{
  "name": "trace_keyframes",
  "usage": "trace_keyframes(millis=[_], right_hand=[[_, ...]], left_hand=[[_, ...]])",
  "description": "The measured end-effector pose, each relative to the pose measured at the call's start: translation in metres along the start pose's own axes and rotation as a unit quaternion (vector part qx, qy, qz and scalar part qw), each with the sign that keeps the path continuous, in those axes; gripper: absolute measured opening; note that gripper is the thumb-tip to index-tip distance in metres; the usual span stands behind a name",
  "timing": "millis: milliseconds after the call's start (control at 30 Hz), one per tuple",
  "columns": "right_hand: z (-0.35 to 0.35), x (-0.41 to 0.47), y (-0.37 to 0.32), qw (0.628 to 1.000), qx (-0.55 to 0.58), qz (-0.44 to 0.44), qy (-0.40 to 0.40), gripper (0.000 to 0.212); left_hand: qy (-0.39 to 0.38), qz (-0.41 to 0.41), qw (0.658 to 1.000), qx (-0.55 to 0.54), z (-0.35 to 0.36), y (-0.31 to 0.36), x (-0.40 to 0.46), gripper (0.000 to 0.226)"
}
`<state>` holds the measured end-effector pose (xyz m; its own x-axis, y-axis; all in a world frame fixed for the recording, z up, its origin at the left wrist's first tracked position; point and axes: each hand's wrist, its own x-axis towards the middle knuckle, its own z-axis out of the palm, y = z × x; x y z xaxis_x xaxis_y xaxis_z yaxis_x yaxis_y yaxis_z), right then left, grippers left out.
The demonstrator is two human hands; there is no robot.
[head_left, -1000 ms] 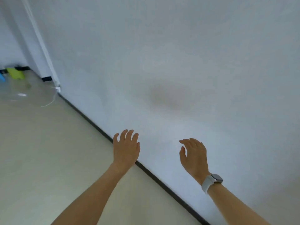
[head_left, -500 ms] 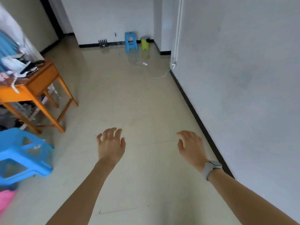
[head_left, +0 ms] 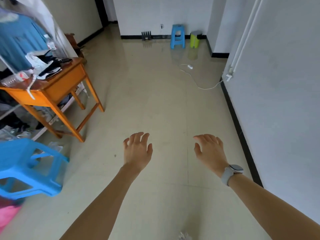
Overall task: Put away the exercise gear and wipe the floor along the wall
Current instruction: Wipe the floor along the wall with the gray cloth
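Observation:
My left hand [head_left: 137, 150] and my right hand [head_left: 210, 151] hang in front of me above the beige tiled floor [head_left: 155, 104], fingers spread and relaxed, holding nothing. A pale watch sits on my right wrist. The white wall [head_left: 277, 101] with its black baseboard [head_left: 239, 129] runs along the right side. A small black rack [head_left: 146, 35] stands on the floor against the far wall. A bit of whitish stuff [head_left: 184, 236] shows at the bottom edge; I cannot tell what it is.
An orange wooden table [head_left: 57, 87] piled with clutter stands at left, a blue plastic stool [head_left: 29, 168] close by at lower left. A second blue stool [head_left: 177, 36] and a green bin [head_left: 194, 39] stand at the far wall. A white cable [head_left: 199, 80] trails from a wall socket.
The view has swung left from the bare white wall to the length of the room. Both hands stay raised and empty, spread a little wider apart.

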<state>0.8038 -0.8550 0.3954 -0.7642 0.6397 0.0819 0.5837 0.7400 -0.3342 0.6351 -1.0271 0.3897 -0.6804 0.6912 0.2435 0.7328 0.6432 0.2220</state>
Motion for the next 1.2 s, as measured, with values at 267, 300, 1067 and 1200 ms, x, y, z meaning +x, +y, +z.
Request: trace_keyframes(millis=[267,300,1067,1200], right_hand=[[0.032,0.222,-0.028,0.994,-0.009,-0.05,-0.095,0.04],[0.039,0.25,-0.031,0.993,-0.009,-0.055,-0.101,0.04],[0.116,0.942,-0.019,0.995,-0.03,0.034,-0.094,0.042],[0.104,1.094,-0.007,0.996,-0.042,0.026,-0.071,0.044]], left_hand=[[-0.051,-0.096,0.994,-0.017,0.044,-0.043,0.175,0.041],[-0.063,-0.109,0.992,-0.012,0.052,-0.056,0.197,0.043],[-0.155,-0.039,0.987,0.009,0.213,-0.195,0.901,0.047],[-0.118,-0.046,0.992,0.013,0.222,-0.198,1.063,0.047]])
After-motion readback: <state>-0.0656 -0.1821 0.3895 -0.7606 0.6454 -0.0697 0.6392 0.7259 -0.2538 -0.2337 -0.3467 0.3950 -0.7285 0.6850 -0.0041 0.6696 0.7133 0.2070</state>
